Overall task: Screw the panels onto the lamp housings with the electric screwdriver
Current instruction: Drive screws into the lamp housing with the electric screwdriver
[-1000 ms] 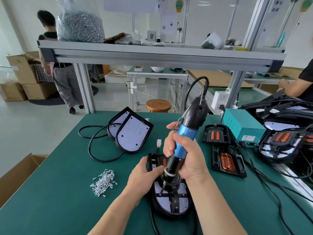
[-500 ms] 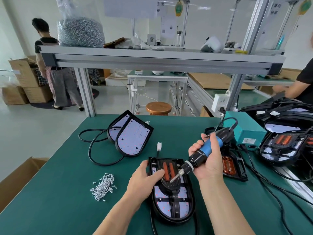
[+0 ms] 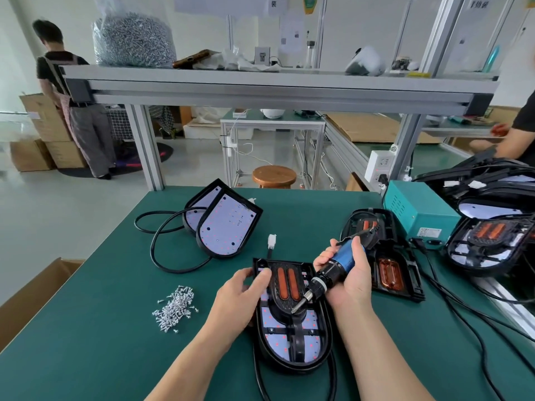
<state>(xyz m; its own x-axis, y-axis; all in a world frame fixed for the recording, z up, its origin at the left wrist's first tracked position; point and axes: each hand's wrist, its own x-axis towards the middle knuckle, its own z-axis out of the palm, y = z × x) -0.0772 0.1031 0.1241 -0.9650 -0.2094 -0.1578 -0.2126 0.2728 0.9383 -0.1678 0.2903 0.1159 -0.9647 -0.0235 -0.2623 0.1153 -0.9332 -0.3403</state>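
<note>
Up close from the head camera: at a green table point(image 3: 101, 342), a worker's right hand point(image 3: 351, 280) is wrapped around a blue-and-black screwdriver point(image 3: 335, 263), held tilted with its bit pointing down and left over the lower end of a black panel point(image 3: 285, 287) with two orange strips. Whether the bit touches the panel cannot be told. The panel sits in a housing point(image 3: 292, 348) lying flat at the table's near edge, between the worker's forearms. The left hand point(image 3: 240, 296) holds the housing's top-left corner, thumb on top and fingers curled at the edge.

A pile of loose screws point(image 3: 175, 309) lies on the table left of the housing. A white connector point(image 3: 271, 241) lies just beyond the housing. Farther back, two open lamp shells point(image 3: 225, 230) lean together, ringed by black cable. Spare panels point(image 3: 388, 273) lie right of the screwdriver, beside a teal box point(image 3: 419, 212) whose label is too small to read.

A clear bag of screws point(image 3: 133, 39) stands on the shelf point(image 3: 260, 79) above. A hanging sign point(image 3: 273, 3) shows the character "装"; other notices are illegible. A second person point(image 3: 72, 96) stands at the far left beside cartons.
</note>
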